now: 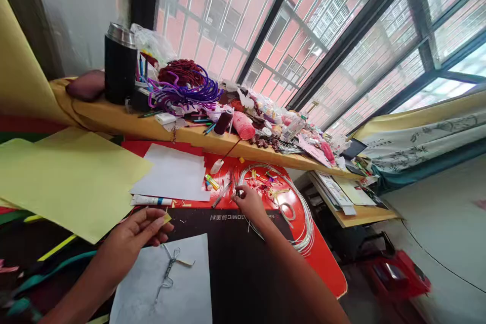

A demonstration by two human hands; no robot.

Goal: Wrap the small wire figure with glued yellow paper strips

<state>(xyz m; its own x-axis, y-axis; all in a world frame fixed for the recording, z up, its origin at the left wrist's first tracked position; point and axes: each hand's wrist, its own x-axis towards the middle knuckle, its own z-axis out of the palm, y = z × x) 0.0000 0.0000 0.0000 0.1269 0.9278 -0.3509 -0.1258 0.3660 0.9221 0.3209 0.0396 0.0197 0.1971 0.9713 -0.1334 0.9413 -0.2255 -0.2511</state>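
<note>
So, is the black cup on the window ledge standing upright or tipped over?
Upright. The black cup stands on its base on the yellow ledge, its silver lid on top, beside the purple cords.

- My left hand (132,235) and forearm were bare, with no sleeve, ring or watch.
- My right hand (248,203) was bare too, sleeveless to the elbow.

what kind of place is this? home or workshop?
Probably a home craft corner by a barred window. Coloured paper sheets, a wire coil and a ledge piled with cord and spools suggest it. Left hand pinches a yellow scrap; right hand reaches among tools.
</note>
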